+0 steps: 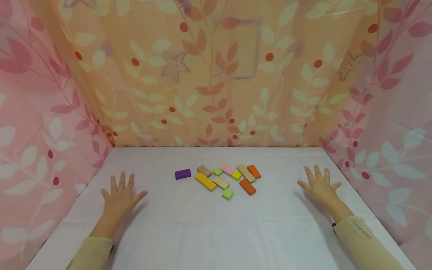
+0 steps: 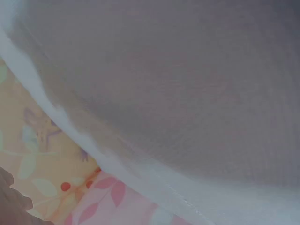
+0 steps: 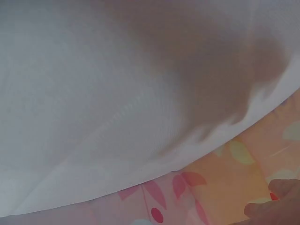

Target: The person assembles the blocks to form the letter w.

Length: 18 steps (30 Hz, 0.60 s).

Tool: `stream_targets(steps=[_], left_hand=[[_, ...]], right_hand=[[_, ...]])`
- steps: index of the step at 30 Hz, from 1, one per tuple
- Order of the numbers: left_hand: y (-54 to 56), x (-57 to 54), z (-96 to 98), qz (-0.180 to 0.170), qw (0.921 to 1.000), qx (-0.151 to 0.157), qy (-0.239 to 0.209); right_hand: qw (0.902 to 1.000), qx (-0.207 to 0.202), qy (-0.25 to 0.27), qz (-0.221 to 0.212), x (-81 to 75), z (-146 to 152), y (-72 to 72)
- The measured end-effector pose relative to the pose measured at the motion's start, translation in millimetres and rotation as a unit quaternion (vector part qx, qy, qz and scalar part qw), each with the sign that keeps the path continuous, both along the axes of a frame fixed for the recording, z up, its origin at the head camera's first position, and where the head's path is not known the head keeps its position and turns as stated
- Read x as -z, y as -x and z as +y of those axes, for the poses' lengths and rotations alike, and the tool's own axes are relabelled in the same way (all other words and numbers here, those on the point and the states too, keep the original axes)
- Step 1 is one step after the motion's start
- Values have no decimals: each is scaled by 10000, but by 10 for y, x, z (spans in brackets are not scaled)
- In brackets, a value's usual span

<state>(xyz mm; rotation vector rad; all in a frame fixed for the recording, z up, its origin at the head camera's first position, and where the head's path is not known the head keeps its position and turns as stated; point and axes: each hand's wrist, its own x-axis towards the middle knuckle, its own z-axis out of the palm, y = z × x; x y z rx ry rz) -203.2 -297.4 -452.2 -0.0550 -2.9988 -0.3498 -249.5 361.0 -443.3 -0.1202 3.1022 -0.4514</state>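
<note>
In the head view my left hand (image 1: 119,197) is spread above the left side of the table and holds nothing. My right hand (image 1: 322,189), fingers also apart, hovers over the right side with nothing in it. Small wooden blocks lie between them at mid-table. Nearest my left hand is a purple block (image 1: 183,174). An amber block (image 1: 205,181), a striped block (image 1: 221,182) and a lime green block (image 1: 227,194) lie toward the middle. Two orange blocks, one in front (image 1: 248,186) and one behind (image 1: 254,171), are on the right side of the group.
A white cloth covers the table (image 1: 216,232). Behind the blocks in front lie a tan block (image 1: 204,171), a pink block (image 1: 227,170), a small yellow block (image 1: 236,175) and a pale wood block (image 1: 245,173). Leaf-patterned curtains (image 1: 209,75) close off the back and both sides.
</note>
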Motion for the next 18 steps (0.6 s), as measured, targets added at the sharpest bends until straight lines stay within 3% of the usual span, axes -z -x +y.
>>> stream_targets(steps=[10,18], left_hand=[[26,26,-39,125,9999,106,-35],[137,-68,46,223,9975,599,-287]], right_hand=[[9998,-37,157,81,9,-104,17],[9981,-415,240,399,-83,-352,34]])
